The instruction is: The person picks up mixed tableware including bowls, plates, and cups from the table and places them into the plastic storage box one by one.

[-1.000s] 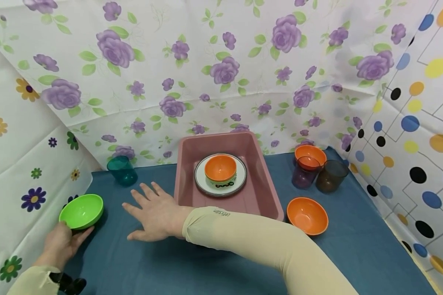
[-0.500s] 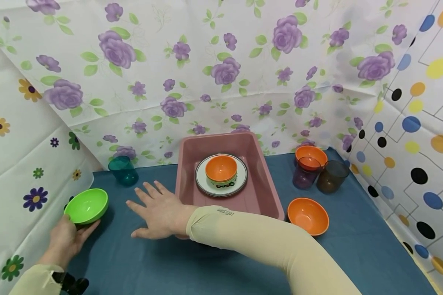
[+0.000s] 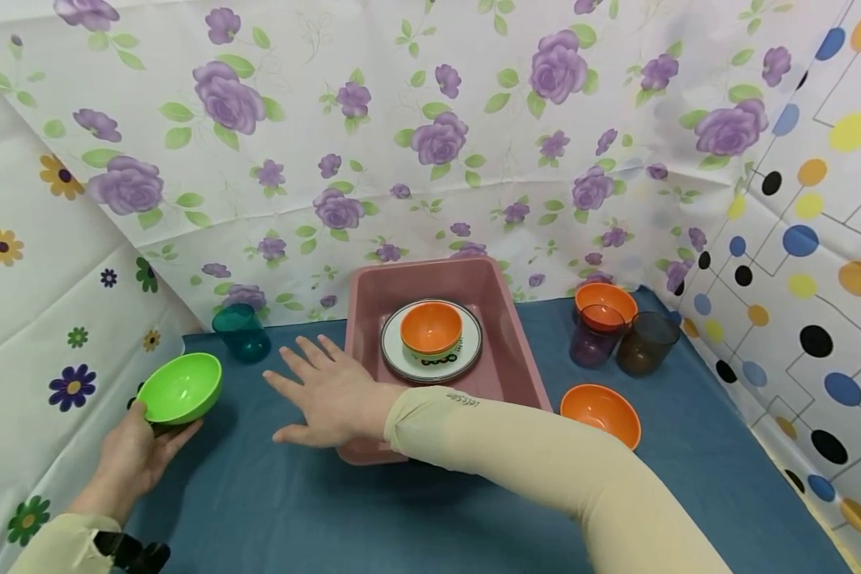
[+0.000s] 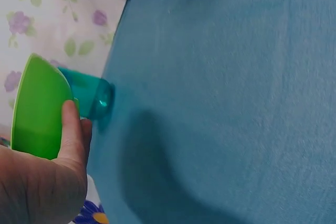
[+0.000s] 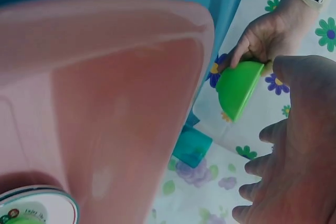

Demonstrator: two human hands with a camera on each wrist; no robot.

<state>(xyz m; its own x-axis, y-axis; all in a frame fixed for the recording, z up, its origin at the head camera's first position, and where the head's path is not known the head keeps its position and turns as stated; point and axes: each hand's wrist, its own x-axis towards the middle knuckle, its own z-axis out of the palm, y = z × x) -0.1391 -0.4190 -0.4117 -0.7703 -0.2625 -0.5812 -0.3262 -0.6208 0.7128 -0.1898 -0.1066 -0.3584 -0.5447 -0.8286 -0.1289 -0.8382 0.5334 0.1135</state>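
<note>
In the head view my left hand (image 3: pixel 132 454) grips a bright green bowl (image 3: pixel 181 388) by its near side, thumb at the rim and fingers beneath. The left wrist view shows the bowl (image 4: pixel 42 111) raised over the cloth, its shadow falling to the right. My right hand (image 3: pixel 333 395) is spread with straight fingers and holds nothing, reaching across the near left corner of a pink basin (image 3: pixel 502 383). Behind the green bowl stands a teal cup (image 3: pixel 242 333). Inside the basin, an orange bowl (image 3: pixel 430 327) sits in a patterned bowl on a white plate (image 3: pixel 395 363).
Right of the basin an orange bowl (image 3: pixel 603 410) rests on the blue cloth (image 3: pixel 294 518), partly behind the right sleeve (image 3: pixel 531 446). Farther back are another orange bowl (image 3: pixel 606 295), a purple cup (image 3: pixel 594 339) and a brown cup (image 3: pixel 644 344). Flowered sheets (image 3: pixel 402 119) hang behind and left.
My left hand has lifted the green bowl and carried it right and away from me. My right hand has shifted slightly right and farther forward, its fingers still spread.
</note>
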